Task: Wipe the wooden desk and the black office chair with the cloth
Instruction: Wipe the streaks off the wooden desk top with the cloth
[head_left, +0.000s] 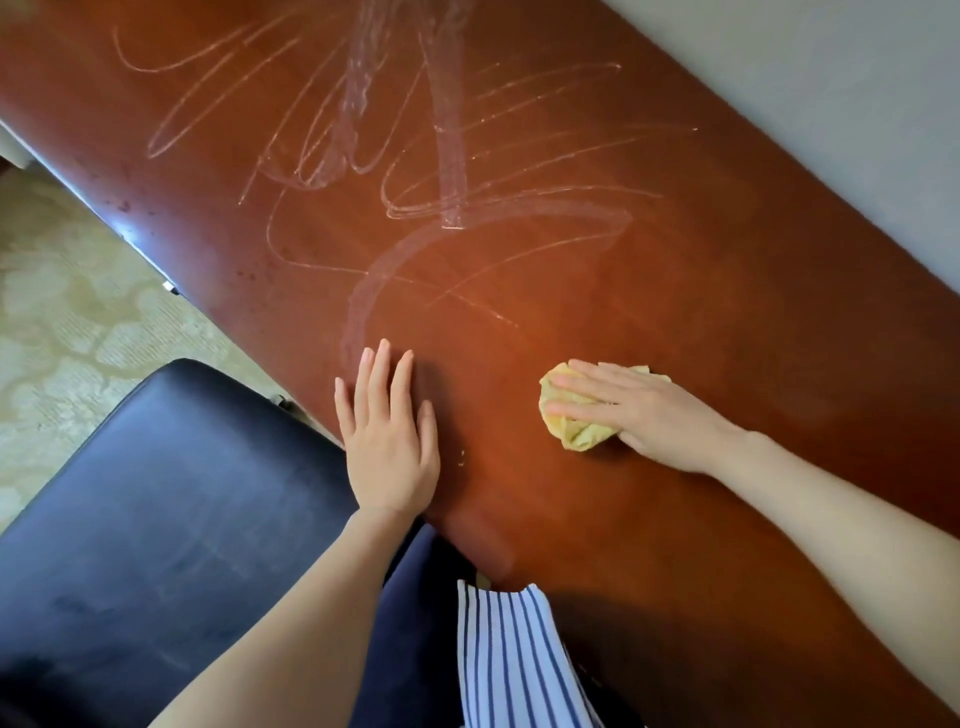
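Wooden counter (675, 260), wet smears (452, 156) streaking it ahead of the left hand (387, 441); black office chair (156, 493) just outside that hand, which lies flat, fingers straight, on the near edge. Right hand (639, 410), fingers straight, presses the yellow cloth (576, 434) beneath it. Best play: long overlapping strokes toward those smears, even pressure

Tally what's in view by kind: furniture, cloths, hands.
Desks: 1, the wooden desk
Chairs: 1, the black office chair
Cloths: 1, the yellow cloth, pressed under the right hand
Hands: 2, that one and the left hand, flat on the desk
Total: 5
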